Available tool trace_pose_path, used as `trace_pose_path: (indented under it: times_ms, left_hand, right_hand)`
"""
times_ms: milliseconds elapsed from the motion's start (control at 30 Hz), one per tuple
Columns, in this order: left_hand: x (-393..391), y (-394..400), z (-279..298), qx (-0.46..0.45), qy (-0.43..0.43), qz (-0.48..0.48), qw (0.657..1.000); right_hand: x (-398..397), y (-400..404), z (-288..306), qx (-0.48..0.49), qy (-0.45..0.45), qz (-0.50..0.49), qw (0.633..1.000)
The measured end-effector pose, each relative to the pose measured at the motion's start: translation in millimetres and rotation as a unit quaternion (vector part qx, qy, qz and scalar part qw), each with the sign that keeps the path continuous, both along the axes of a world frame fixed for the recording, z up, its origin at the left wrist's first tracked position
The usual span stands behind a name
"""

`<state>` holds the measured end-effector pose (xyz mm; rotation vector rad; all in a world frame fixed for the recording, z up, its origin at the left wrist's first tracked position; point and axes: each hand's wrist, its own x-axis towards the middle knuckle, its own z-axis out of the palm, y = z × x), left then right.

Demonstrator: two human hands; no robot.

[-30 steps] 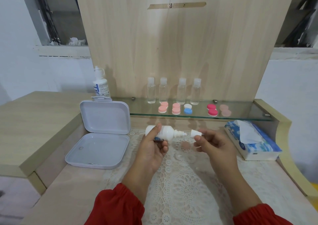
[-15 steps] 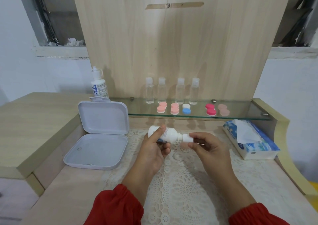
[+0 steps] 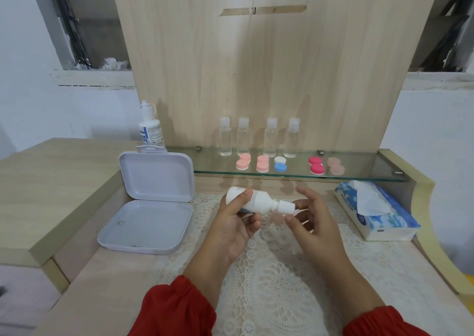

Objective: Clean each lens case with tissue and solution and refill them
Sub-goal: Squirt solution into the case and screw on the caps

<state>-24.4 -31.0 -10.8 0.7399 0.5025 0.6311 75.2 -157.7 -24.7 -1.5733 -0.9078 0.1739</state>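
1. Solution bottle [image 3: 252, 201]: held on its side above the lace mat [image 3: 277, 271], long axis running left to right, capped nozzle pointing toward the right hand [image 3: 311, 220].
2. Left hand [image 3: 234, 222]: curled round the bottle body, thumb across the top, fingers wrapped beneath. Firm grip, judging by the wrap.
3. White cap [image 3: 284, 206]: seated on the nozzle, just beside the right fingertips [image 3: 291, 218]. Contact between thumb tip and cap not resolvable.
4. Right hand: fingers spread and loosely bent, nothing pinched. Nearer of the two hands to the cap.
5. Governing relation: cap directly left of the right fingertips, in line with the bottle axis. Approach along that axis, then pinch and twist, if the cap needs further turning.
6. Lens cases [image 3: 279, 163]: in a row on the glass shelf [image 3: 359, 175], lids on, well apart from both hands, in front of four small clear bottles [image 3: 259, 136].
7. Tissue pack [image 3: 377, 211]: right of the mat, one sheet protruding.
8. Open white box [image 3: 151, 202]: left of the mat, a second solution bottle [image 3: 150, 127] behind it.
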Motion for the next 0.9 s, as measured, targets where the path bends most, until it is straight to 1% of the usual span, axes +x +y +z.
trace_pose_path:
  times_ms: [100, 167, 300, 467, 533, 667, 833, 900]
  left_hand:
    - [-0.4, 0.6, 0.7, -0.002, -0.005, 0.003, 1.0]
    - [-0.6, 0.7, 0.8, 0.005, -0.005, 0.002, 1.0]
    - [-0.4, -0.8, 0.3, 0.025, 0.0, -0.006, 1.0]
    - [-0.5, -1.3, 0.5, 0.022, -0.004, -0.003, 1.0]
    - [-0.9, -1.2, 0.5, 0.024, -0.006, -0.004, 1.0]
    - [-1.2, -1.2, 0.6, 0.032, -0.003, -0.006, 0.999]
    - [-0.9, -1.3, 0.0, 0.035, -0.002, -0.006, 0.999]
    - [-1.6, -1.1, -0.2, 0.038, -0.004, -0.009, 0.999]
  right_hand:
    - [-0.5, 1.6, 0.0, -0.02, -0.04, -0.017, 0.999]
    - [0.3, 1.2, 0.5, -0.034, -0.038, -0.025, 0.998]
    - [0.6, -1.2, 0.5, -0.06, 0.0, -0.045, 0.997]
    - [1.0, -1.7, -0.5, -0.061, -0.02, -0.011, 0.998]
    - [-1.5, -1.3, 1.2, -0.07, -0.034, -0.017, 0.997]
    - [-1.2, -3.1, 1.3, -0.088, -0.01, -0.032, 0.996]
    - [-1.7, -3.6, 1.2, -0.082, -0.021, -0.003, 0.996]
    - [-3.8, -3.6, 3.9, -0.081, -0.016, -0.009, 0.996]
